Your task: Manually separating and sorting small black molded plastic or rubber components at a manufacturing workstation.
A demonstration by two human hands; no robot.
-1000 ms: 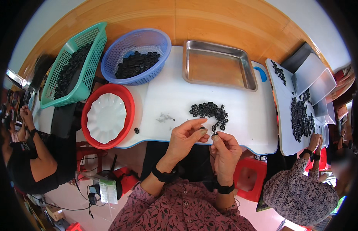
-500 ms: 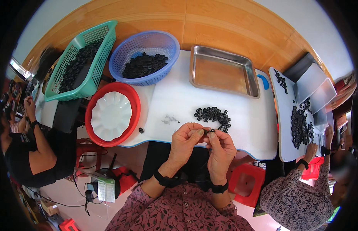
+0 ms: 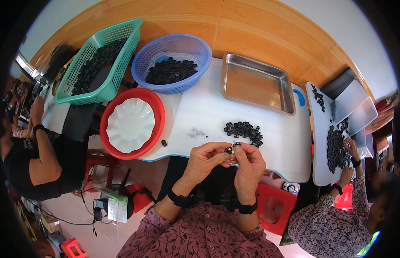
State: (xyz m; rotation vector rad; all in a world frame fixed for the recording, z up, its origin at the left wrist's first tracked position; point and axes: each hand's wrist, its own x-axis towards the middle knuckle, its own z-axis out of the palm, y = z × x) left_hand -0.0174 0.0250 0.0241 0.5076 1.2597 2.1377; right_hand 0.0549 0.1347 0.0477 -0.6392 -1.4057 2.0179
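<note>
Over the near edge of the white table (image 3: 191,107), my left hand (image 3: 207,160) and my right hand (image 3: 250,167) meet fingertip to fingertip. Between the left thumb and fingers is a small black ring-like part (image 3: 228,150). A second small black piece (image 3: 237,144) shows at the right thumb and forefinger. Whether the two pieces are joined I cannot tell. Just beyond the fingers lies a loose pile of small black ring-like parts (image 3: 243,130). One single black part (image 3: 164,143) lies by the table's front edge, left of my hands.
At left stand a red basin (image 3: 158,112) with a white scalloped dish (image 3: 131,124), a blue colander (image 3: 204,58) and a green basket (image 3: 106,95), both holding black parts. A metal tray (image 3: 258,103) sits behind the pile. Co-workers (image 3: 329,215) (image 3: 43,167) sit on both sides.
The view has shifted slightly, so the table things sit further right. My fingers have turned the small pieces a little, and more of the left one shows. The right-hand co-worker's hand has moved over their pile.
</note>
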